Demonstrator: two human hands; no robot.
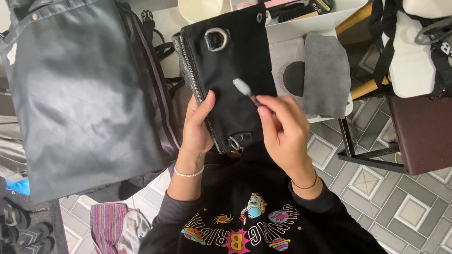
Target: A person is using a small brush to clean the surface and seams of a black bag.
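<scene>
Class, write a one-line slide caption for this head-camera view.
Left hand steadies a small black zipped bag while the right hand holds a white-tipped brush against its fabric, a large grey bag alongside.

Even indoor light, soft sheen, slightly blurred edges.

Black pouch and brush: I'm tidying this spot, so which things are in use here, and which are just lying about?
In use:
left hand gripping black pouch
right hand holding small brush

Lying about:
large grey bag
grey cloth
white cup
white tray
sandals
</scene>
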